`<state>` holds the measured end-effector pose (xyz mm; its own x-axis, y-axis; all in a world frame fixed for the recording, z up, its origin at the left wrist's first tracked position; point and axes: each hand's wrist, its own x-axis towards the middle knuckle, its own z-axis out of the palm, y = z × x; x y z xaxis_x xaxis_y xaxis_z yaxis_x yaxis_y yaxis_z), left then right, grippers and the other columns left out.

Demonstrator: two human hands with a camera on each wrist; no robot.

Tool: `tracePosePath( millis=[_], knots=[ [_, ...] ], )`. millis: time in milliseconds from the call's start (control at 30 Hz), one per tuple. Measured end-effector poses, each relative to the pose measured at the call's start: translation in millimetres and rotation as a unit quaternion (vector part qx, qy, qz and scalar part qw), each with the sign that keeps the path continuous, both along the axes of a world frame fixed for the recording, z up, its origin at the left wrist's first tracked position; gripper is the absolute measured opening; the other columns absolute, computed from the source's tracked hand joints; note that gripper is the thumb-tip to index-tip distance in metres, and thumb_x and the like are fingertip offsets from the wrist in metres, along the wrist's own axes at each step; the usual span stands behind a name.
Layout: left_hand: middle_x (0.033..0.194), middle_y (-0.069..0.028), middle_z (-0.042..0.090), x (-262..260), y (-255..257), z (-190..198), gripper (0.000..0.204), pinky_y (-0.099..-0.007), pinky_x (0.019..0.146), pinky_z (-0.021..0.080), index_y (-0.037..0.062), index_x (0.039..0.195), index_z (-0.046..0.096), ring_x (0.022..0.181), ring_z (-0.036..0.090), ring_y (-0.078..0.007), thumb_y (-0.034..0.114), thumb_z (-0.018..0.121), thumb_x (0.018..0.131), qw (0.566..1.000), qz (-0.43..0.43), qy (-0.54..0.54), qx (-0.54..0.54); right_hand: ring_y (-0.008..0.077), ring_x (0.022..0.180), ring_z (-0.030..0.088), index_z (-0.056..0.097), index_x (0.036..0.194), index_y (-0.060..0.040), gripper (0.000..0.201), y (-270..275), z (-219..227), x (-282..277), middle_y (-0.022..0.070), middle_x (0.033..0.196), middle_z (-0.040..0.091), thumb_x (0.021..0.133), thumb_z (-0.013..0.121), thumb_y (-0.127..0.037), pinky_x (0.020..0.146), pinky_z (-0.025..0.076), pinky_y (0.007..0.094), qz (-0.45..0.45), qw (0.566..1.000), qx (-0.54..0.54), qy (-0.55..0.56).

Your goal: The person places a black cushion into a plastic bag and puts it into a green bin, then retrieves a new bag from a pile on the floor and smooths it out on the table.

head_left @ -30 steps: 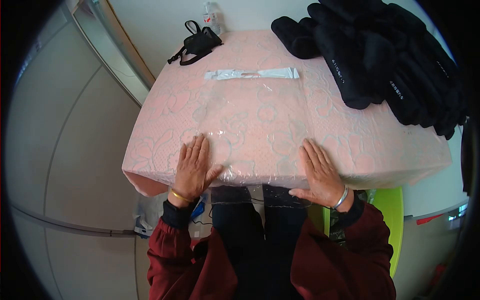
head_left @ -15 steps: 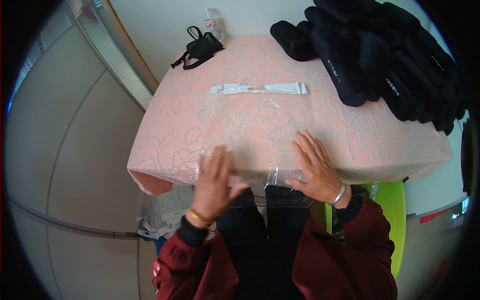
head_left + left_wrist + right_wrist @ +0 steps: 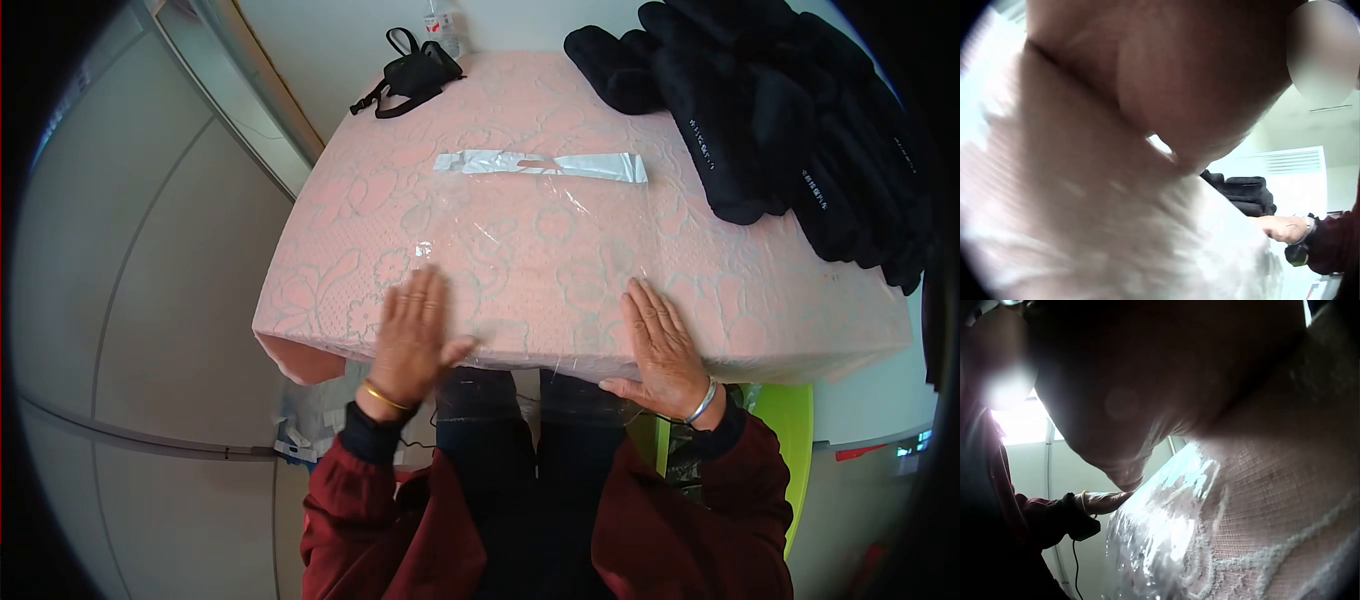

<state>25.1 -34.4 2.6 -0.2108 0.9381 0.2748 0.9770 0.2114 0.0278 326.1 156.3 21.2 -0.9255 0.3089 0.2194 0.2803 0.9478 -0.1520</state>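
Observation:
A clear plastic bag [image 3: 545, 235] lies flat on the pink patterned tablecloth [image 3: 330, 240]. Its white top strip [image 3: 590, 167], with a handle slot, faces the far side, and its near end hangs over the front edge of the table. My left hand [image 3: 412, 335], slightly blurred, is over the bag's left side with fingers straight. Along the right side my right hand [image 3: 662, 350] rests flat, fingers pointing away and thumb spread inward. In the right wrist view shiny plastic [image 3: 1166, 519] drapes over the edge beneath the thumb. Neither hand grips anything.
Black plush rolls [image 3: 740, 130] with white lettering are piled at the back right. A small black bag [image 3: 420, 75] with straps and a clear bottle [image 3: 441, 30] stand at the back left. Below the table's right side is a green bin [image 3: 785, 430].
My left hand moved inward over the plastic bag, then back out to the left. The right hand shifted slightly, then lies flat by the bag's right side. The head view shifted a little.

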Motion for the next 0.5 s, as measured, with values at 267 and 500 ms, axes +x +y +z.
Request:
tracePosePath(
  millis=[267,500],
  knots=[
    [0.152,-0.0220,0.035,-26,-26,3,0.078,-0.0535,0.116,0.017,-0.0029,0.145,0.037,0.143,0.030,-0.0381,0.059,0.039,0.097,0.998,0.052,-0.013,0.037,0.0396,0.146,0.020,0.022,0.148,0.0101,0.098,7,-3,17,0.0270,0.156,0.022,0.086,0.060,-0.056,0.119,0.014,0.0491,-0.036,0.998,0.043,-0.014],
    [0.140,-0.0183,0.048,6,-74,-13,0.051,-0.0454,0.110,0.031,0.0000,0.137,0.047,0.132,0.044,-0.0334,0.030,0.055,0.097,0.961,0.065,-0.170,0.210,0.0390,0.135,0.040,0.041,0.139,0.0054,0.066,7,-12,39,0.0249,0.144,0.043,0.089,0.063,-0.031,0.112,0.031,0.0463,-0.084,0.985,0.008,0.153]
  ],
)
